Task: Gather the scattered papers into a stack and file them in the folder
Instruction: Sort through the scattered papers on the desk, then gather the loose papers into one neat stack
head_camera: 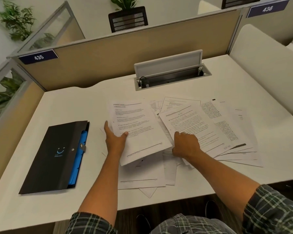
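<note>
Head view: my left hand [115,141] fingers pinch a sheet; right hand [186,144] fingers curl onto the scattered papers [223,132] mid-surface [176,92]. Gathering underway. Next: square the stack; folder [54,156] lies closed, left.

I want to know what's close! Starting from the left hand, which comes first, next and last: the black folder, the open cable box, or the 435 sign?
From the left hand:
1. Black folder, just to its left on the desk.
2. Open cable box, farther back, middle of the desk.
3. 435 sign, on the partition, far back left.
</note>
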`<state>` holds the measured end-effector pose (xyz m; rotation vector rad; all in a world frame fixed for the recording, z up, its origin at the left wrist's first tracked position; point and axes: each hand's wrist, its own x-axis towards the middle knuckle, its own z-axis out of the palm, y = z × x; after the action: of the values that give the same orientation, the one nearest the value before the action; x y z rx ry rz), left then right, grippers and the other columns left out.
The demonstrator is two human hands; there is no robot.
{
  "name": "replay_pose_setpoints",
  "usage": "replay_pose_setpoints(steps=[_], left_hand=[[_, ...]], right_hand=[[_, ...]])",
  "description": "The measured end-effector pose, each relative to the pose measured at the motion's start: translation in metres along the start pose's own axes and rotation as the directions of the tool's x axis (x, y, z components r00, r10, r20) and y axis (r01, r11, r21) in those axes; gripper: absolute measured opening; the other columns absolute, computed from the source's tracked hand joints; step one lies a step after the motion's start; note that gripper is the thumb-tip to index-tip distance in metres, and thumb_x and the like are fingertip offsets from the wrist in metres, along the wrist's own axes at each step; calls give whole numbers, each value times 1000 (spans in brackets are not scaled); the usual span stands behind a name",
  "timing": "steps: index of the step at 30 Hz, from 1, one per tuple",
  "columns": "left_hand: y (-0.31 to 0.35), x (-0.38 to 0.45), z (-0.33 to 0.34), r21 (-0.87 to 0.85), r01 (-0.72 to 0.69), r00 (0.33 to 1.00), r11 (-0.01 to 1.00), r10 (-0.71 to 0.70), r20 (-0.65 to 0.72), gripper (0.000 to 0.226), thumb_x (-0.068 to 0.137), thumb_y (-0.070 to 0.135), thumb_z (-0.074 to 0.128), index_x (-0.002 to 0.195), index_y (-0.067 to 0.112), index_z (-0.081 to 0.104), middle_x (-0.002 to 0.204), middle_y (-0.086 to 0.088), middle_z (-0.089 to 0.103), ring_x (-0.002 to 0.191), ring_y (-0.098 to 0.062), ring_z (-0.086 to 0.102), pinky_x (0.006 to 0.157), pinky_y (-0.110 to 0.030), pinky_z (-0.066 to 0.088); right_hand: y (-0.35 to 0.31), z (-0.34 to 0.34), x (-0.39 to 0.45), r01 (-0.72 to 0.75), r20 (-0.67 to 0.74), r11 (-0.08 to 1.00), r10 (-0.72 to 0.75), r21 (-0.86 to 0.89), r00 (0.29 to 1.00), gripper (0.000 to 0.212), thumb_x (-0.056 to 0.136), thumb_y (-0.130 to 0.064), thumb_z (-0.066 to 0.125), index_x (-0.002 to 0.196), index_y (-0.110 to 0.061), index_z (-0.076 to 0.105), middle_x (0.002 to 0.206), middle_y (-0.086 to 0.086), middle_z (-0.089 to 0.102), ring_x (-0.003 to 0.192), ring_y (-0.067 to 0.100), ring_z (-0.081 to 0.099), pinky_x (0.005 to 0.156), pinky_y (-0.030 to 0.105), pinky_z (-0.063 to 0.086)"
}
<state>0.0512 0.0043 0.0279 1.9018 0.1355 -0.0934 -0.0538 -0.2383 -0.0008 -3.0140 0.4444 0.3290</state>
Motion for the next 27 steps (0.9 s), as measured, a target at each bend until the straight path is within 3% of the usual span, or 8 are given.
replay_pose_setpoints(steps=[3,6,10,13,20,23,25,27], left_hand=[[5,-3,0,62,-82,997,995,81,15,114,88,0,74,160,40,-5,164,0,30,142,-18,40,108,-27,35],[10,-4,1,154,-164,984,974,152,88,108,92,1,69,159,42,-5,165,8,25,136,-5,34,114,-35,34],[3,-1,4,150,-173,976,973,148,162,77,96,-3,60,158,32,31,150,16,40,134,-3,37,109,-20,30],[-9,4,9,107,-91,980,990,70,187,47,94,-8,56,125,26,68,136,1,62,132,-20,54,107,-21,40],[-3,-3,23,-19,75,966,997,-68,249,39,90,-9,57,116,13,75,130,-4,64,122,-28,61,107,-42,51],[1,-9,27,-122,102,960,987,-66,271,19,97,14,62,105,19,79,124,-5,70,116,-30,66,99,-44,56],[6,-13,28,-186,167,950,968,-107,293,34,96,49,61,98,22,82,116,-3,75,107,-30,70,92,-44,58],[9,-13,30,-265,239,934,934,-146,326,51,89,65,58,101,22,81,111,-4,77,101,-29,73,88,-45,59]], right_hand=[[-5,4,-2,62,26,991,-60,-121,998,30,91,-31,61,113,-11,62,101,7,67,86,23,67,69,32,52],[-6,3,0,65,38,989,-60,-132,997,23,94,-22,56,112,-9,64,101,8,69,87,24,68,69,33,52],[2,-12,5,-38,-91,998,42,43,995,16,98,-21,48,104,-10,57,96,7,72,82,29,69,65,32,43],[3,-30,9,-70,-240,984,109,163,965,12,99,-16,44,94,-10,53,90,11,71,73,32,66,61,32,37],[-39,-68,7,94,-305,904,42,418,951,29,105,-42,48,106,-15,59,96,3,71,71,20,60,66,29,44],[-61,-67,1,175,-299,869,-34,463,954,30,101,-49,53,104,-20,60,99,0,73,79,20,66,69,29,48],[-72,-63,-4,224,-282,847,-92,482,955,30,100,-51,53,105,-22,60,104,-1,74,84,21,68,73,31,53],[-79,-58,-8,254,-245,828,-146,499,958,30,100,-51,53,107,-23,60,111,-2,74,91,22,69,80,33,55]])
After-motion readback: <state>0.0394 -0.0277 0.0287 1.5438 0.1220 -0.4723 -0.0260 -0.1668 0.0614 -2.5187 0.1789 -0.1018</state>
